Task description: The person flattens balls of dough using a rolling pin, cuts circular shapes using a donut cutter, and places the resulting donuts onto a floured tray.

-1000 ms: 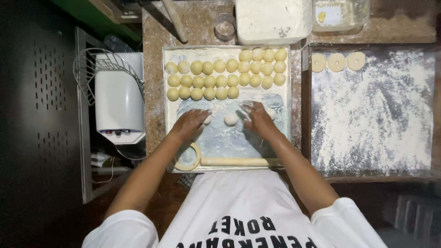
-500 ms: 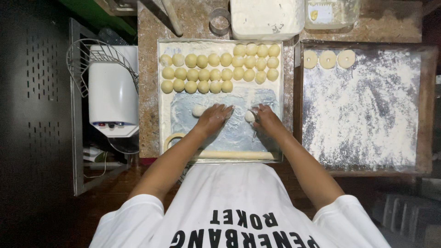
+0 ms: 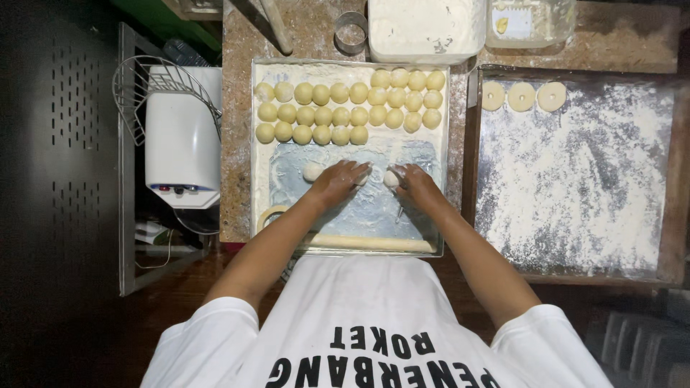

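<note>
My left hand [image 3: 336,182] lies palm down, fingers spread, on the floured metal tray [image 3: 260,179]. A loose dough ball [image 3: 313,171] sits just left of it. My right hand [image 3: 418,188] pinches a small dough ball [image 3: 392,178] at its fingertips, close to the left hand's fingers. Beyond both hands, rows of several round dough balls [image 3: 350,106] fill the tray's far half. A long dough rope [image 3: 370,243] lies along the near edge and curls up at its left end.
A second floured tray [image 3: 575,187] on the right holds three flat dough rounds [image 3: 522,95] at its far edge. Behind stand a metal ring cutter [image 3: 351,32], a white tub [image 3: 425,27] and a clear container [image 3: 530,20]. A white appliance [image 3: 180,147] sits left.
Both hands have come closer together at the tray's middle. The ball that lay between them is now at my right fingertips, and another ball lies left of my left hand.
</note>
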